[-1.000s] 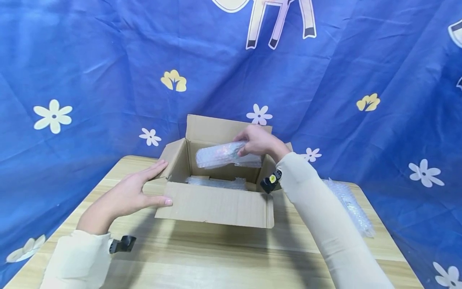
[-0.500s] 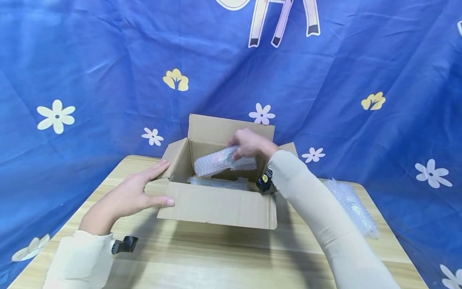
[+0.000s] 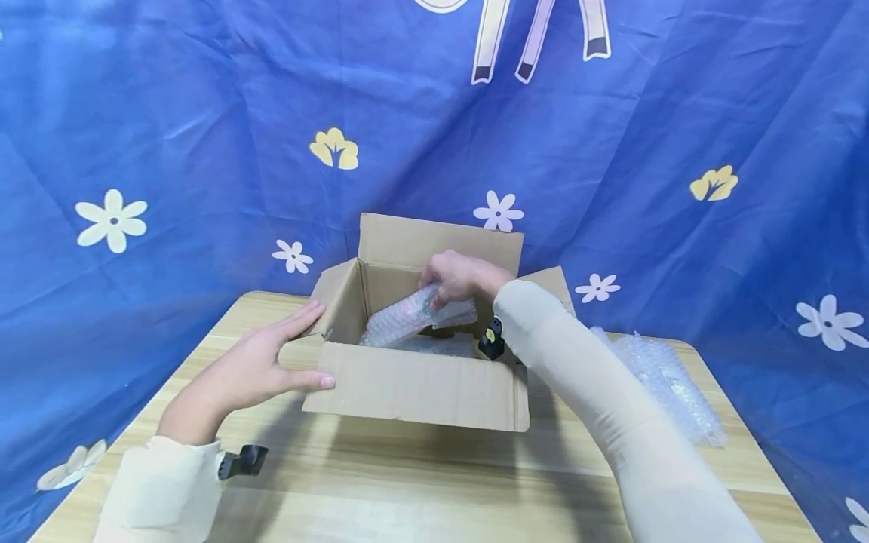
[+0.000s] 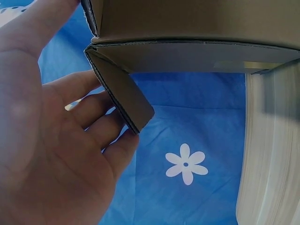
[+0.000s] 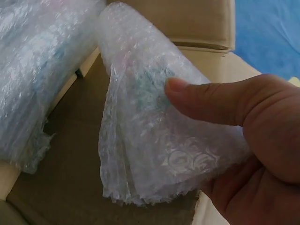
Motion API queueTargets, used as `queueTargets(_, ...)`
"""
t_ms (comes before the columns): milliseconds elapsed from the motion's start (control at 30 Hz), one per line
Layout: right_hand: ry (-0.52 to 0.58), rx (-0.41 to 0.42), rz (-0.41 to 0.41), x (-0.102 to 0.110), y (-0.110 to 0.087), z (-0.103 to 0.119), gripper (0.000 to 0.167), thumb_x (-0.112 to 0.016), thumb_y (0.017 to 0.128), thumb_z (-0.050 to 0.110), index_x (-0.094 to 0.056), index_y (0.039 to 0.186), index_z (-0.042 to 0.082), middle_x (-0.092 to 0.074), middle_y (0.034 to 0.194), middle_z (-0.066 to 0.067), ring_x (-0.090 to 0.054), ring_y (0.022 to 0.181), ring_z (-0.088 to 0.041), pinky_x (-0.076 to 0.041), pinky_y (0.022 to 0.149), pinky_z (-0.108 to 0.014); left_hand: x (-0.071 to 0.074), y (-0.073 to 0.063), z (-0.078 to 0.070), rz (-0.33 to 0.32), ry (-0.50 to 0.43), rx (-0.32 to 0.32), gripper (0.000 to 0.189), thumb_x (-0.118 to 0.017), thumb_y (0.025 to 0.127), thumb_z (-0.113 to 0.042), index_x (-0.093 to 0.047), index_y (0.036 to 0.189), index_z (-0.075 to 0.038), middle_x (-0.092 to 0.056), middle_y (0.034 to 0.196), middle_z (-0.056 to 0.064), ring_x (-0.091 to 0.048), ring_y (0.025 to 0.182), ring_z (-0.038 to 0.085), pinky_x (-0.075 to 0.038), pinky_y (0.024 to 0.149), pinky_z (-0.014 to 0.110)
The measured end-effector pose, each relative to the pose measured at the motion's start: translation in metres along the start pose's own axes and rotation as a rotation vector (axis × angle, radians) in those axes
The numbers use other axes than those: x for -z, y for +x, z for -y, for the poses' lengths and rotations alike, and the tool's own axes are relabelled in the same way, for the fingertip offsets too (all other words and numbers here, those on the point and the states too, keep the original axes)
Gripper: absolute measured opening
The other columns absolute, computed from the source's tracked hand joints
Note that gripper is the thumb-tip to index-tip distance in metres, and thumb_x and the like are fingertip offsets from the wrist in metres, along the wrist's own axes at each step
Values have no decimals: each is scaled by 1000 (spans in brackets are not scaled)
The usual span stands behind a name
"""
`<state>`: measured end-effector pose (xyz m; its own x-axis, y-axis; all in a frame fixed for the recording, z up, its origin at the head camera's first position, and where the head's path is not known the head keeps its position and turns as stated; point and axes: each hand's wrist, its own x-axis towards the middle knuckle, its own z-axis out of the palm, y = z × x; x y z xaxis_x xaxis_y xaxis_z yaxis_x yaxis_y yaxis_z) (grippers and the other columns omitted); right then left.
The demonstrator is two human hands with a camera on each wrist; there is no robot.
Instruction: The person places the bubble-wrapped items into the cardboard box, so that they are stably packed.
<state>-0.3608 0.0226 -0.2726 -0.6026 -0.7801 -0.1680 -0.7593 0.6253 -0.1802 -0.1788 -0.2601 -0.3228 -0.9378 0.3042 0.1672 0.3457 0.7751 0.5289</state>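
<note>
In the head view, an open cardboard box (image 3: 414,388) sits on the table with its flaps spread. My left hand (image 3: 254,369) rests at its left side, fingers nearly straight along the side flap (image 4: 119,91) and thumb by the front flap's corner. Inside the box, my right hand (image 3: 458,275) pinches a bubble-wrapped package (image 5: 154,122) between thumb and fingers. The package slants down to the left, with faint pink and green colour showing through the wrap. Another bubble-wrapped package (image 5: 42,70) lies on the box bottom, mostly hidden by the front wall in the head view.
More bubble wrap (image 3: 668,385) lies at the right end of the wooden table (image 3: 380,483), beyond the right sleeve. A blue cloth (image 3: 407,113) with printed flowers hangs right behind the table. The box's back flap (image 3: 437,241) stands up near it.
My right hand has lowered deeper into the box with the wrapped package, whose left end has tilted down. The left hand keeps its place at the box, while the whole view shifts slightly.
</note>
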Motion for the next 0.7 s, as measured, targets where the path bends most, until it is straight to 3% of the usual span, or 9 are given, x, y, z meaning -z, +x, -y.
queueTargets(233, -20, 1, 79, -6, 9, 3, 37, -79, 87, 13, -72, 123, 7, -69, 120, -8, -61, 106, -21, -50, 92, -31, 0, 0, -1, 0, -6, 3, 110, -80, 75, -61, -28, 159, -12, -25, 161, 15, -27, 144, 41, -28, 111, 63)
queueTargets(500, -48, 34, 114, -13, 12, 1, 32, -81, 86, 16, -75, 116, 8, -72, 113, -5, -63, 102, -20, -50, 91, -30, -2, 0, -2, -7, -6, 0, 110, -80, 75, -61, -29, 159, -13, -26, 161, 14, -27, 144, 39, -28, 111, 62)
queueTargets(700, 79, -23, 127, -10, 6, -2, 43, -79, 87, 14, -67, 128, 4, -71, 118, -6, -65, 111, -17, -49, 96, -25, -1, 0, -2, -5, 7, 8, 110, -79, 75, -63, -28, 159, -12, -25, 162, 14, -27, 144, 40, -27, 111, 62)
